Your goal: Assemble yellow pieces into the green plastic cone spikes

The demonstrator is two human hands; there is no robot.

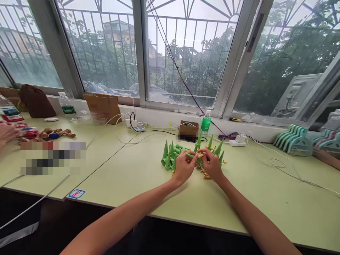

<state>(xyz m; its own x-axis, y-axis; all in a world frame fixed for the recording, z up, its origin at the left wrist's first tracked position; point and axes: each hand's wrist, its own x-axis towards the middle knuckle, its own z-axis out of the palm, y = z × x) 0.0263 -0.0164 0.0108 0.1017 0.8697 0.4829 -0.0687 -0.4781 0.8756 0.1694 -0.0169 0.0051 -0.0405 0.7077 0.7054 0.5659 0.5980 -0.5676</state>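
My left hand [183, 167] is closed on a green plastic spike [189, 155], held low over the table. The thumb and fingers of my right hand [211, 164] pinch a small yellow plastic piece [200, 155] at the spike's end. Whether the two parts are joined I cannot tell. Around my hands stand several green cone-shaped spikes [168, 162], points up, with others lying among them. Small yellow pieces [206, 175] lie on the table by my right hand. My fingers partly hide the group.
Behind the spikes are a green-labelled bottle [206, 123] and a small cardboard box [189, 129]. White cables and a power strip [237, 141] lie near the window wall. Teal hangers [294, 140] stand at right, beside another person's arm [328, 159]. Another person's hand [9, 131] is at far left by wooden pieces [60, 133].
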